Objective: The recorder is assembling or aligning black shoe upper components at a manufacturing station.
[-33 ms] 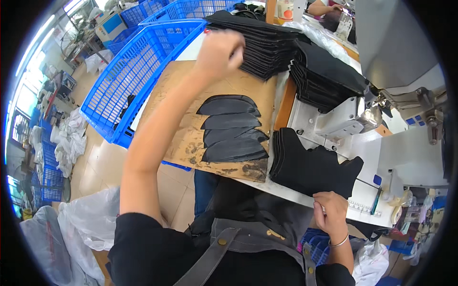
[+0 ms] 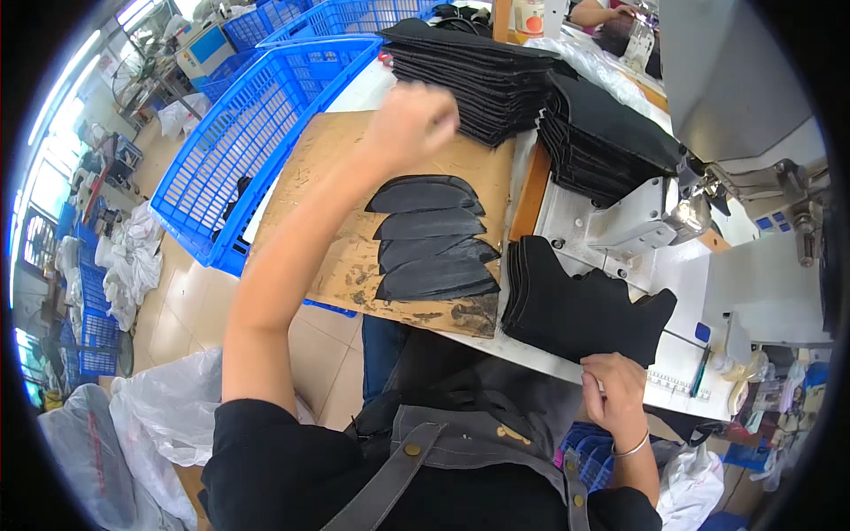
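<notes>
My left hand (image 2: 412,128) hangs over the far part of a brown board (image 2: 341,226), in front of a tall stack of black fabric pieces (image 2: 469,75). Its fingers are curled and a little blurred; whatever they may hold is hidden. Below it on the board lie several dark half-moon pieces (image 2: 434,228), overlapping in a column. At the table's near edge, my right hand (image 2: 615,389) has curled fingers touching the lower edge of a pile of black cut pieces (image 2: 580,305). I cannot make out anything between those fingers.
A blue plastic basket (image 2: 239,150) stands left of the board. Another black stack (image 2: 611,133) lies behind the sewing machine (image 2: 633,226) at right. A ruler strip (image 2: 668,383) and a pen (image 2: 699,373) lie near the right edge. Plastic bags (image 2: 173,407) fill the lower left.
My left hand has come slightly nearer to me, off the far stack's edge and over the board. My right hand stays at the black pile.
</notes>
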